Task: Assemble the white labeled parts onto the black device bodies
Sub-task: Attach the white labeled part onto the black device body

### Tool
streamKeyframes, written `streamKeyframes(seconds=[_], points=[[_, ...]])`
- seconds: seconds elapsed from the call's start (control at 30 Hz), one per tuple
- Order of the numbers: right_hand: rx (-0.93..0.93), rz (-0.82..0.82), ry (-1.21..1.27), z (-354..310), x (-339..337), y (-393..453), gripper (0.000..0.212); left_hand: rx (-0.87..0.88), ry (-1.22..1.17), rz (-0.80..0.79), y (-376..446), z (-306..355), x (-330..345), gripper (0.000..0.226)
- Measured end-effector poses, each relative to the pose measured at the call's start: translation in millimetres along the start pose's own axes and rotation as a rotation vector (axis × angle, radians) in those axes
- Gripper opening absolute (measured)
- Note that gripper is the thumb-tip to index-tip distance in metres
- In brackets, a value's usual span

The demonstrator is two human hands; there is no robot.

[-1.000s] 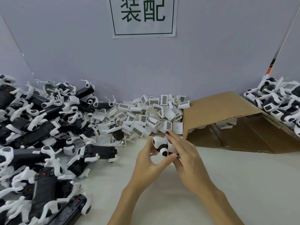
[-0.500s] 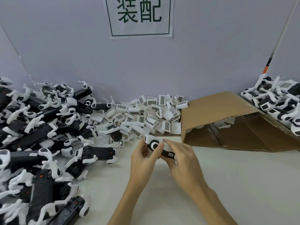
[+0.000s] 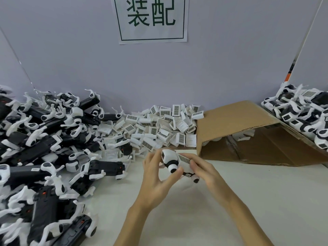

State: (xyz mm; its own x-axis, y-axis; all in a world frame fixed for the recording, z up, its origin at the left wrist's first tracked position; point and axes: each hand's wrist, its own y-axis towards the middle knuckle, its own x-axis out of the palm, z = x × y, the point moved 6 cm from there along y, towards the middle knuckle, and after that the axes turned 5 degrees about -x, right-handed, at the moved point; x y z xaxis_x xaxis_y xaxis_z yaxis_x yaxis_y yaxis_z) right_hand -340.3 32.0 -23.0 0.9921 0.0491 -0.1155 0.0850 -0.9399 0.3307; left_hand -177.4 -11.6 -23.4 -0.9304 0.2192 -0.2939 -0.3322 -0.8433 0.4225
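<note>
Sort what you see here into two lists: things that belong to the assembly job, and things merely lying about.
Job: device held in left hand and right hand; labeled parts heaped by the wall; black bodies piled left; finished pile at right.

Lying about: cardboard box on its side; wall sign.
</note>
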Motion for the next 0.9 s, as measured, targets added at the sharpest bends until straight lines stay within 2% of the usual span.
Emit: streamKeyframes(seconds=[0.1, 0.17, 0.23, 0.33, 0.4, 0.47, 0.6, 0.77, 0.9], points=[[0.02, 0.059, -0.121, 4, -11, 0, 0.025, 0.067, 0.171, -0.04, 1, 4, -2, 0.055], [-0.055, 0.165, -0.268, 2, -16, -1, 0.021, 0.039, 0.207, -0.041, 4, -1, -4, 0.065], [-0.198, 0.264, -0.511, -7, -14, -2, 0.028, -0.051, 0.106, -0.017, 5, -8, -3, 0.061], [-0.396, 0.275, -0.76, -14, 1, -2, 0.04, -0.172, -0.109, 0.043, 9, -19, -4, 0.039], [-0.416, 0.261, -0.798, -12, 3, -1, 0.041, -0.228, -0.202, 0.034, 12, -26, -6, 0.035], [-0.342, 0.208, -0.789, -6, 0, 0, 0.041, -0.226, -0.239, -0.009, 12, -28, -7, 0.034], [-0.244, 0.088, -0.878, 8, -2, 1, 0.039, -0.123, -0.134, -0.091, 10, -24, -2, 0.036], [-0.275, 0.157, -0.99, 1, 4, 6, 0.024, -0.153, -0.205, -0.024, 10, -21, -1, 0.03], [-0.284, 0.165, -0.913, 1, 5, 3, 0.03, -0.15, -0.23, 0.014, 9, -21, -3, 0.03]])
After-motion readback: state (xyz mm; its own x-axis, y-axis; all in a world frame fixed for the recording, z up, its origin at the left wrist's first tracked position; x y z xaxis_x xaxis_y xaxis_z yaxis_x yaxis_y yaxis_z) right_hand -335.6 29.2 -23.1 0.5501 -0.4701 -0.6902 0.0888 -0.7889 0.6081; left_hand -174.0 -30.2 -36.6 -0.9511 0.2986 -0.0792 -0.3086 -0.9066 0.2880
